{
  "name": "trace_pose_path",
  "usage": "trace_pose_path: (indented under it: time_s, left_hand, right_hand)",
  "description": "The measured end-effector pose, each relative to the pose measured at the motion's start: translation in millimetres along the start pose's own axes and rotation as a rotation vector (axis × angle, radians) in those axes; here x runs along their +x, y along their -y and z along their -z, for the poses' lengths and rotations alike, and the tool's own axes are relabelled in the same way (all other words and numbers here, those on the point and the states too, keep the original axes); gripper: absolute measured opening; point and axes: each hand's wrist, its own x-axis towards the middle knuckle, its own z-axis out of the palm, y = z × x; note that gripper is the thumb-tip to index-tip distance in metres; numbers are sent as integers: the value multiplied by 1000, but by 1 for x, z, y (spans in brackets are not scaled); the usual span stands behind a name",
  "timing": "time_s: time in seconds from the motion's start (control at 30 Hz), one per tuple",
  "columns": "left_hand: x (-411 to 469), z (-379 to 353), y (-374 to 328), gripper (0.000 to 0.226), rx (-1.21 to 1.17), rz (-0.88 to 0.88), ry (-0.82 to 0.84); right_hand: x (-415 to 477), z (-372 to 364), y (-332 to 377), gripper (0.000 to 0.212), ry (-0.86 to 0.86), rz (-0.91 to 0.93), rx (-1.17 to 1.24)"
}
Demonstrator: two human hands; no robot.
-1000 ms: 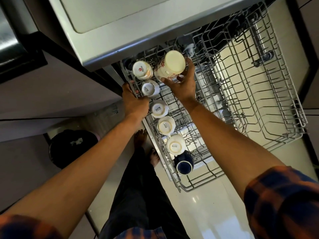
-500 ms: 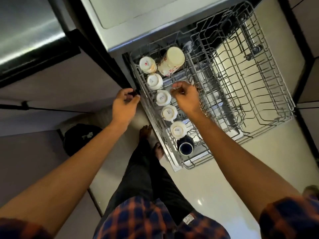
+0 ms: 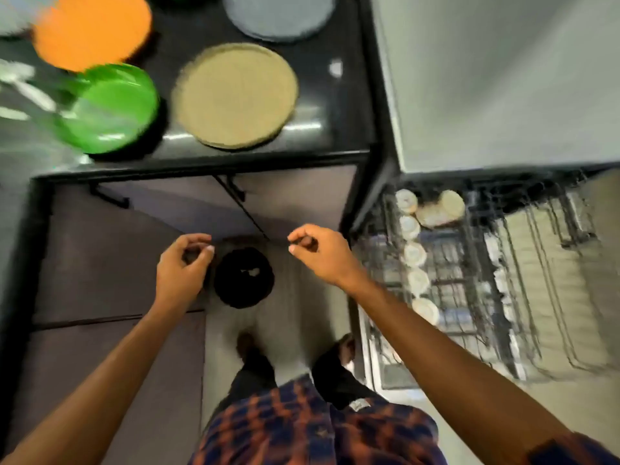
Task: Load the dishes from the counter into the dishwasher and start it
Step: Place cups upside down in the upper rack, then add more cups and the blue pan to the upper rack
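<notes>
Head view, blurred by motion. Black counter (image 3: 322,135) carries four dishes: a tan plate (image 3: 235,95) on its near right part, a green plate (image 3: 110,107) on its near left part, and an orange plate (image 3: 92,28) and a grey plate (image 3: 278,15) further back. Below the counter's front edge, before the cabinet doors, both hands hang in the air, apart and touching nothing. The left hand (image 3: 183,270) and right hand (image 3: 322,255) each have fingers loosely curled toward the thumb, holding nothing. Right of the counter and lower, the dishwasher rack (image 3: 536,297) stands pulled out; a row of pale cups (image 3: 414,255) lines its side nearest the counter. A dark round object (image 3: 243,276) lies on the floor below the counter's edge, between the hands.
</notes>
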Motion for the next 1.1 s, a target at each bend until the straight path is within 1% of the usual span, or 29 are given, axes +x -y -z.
trace_pose_path:
  time_s: [0.1,0.17,0.23,0.3,0.43,0.57,0.63,0.77,0.9,1.0,1.1]
  left_hand:
    - [-3,76,17,14,-36,-15,-180]
    - [-5,113,26,16,-52,-31,-263]
    - [-11,170,48,16,-42,-49,-371]
    - [-19,213,74,20,-12,-51,-448]
    - [-30,277,120,24,65,-33,-576]
    - [-31,321,155,32,115,-26,-629]
    - [-32,337,173,30,95,7,-641]
    - [-24,346,190,24,134,28,-584]
    - [-7,351,198,25,266,20,-562]
    - [18,357,193,26,319,-4,-589]
    - [56,371,185,31,410,37,-597]
  right_hand:
    - [28,-45,59,15,144,122,-92]
    - [43,-71,92,13,199,170,-136]
    - [56,-117,142,12,261,243,-195]
    - [69,-160,182,11,308,305,-212]
    - [90,-246,246,12,382,391,-213]
    - [105,-321,295,12,430,484,-236]
    - [108,-359,316,11,458,511,-243]
    - [115,-403,330,12,481,537,-282]
    - [119,-429,339,13,501,547,-368]
    - [133,-439,351,11,509,535,-346]
    - [162,-449,375,11,463,573,-312]
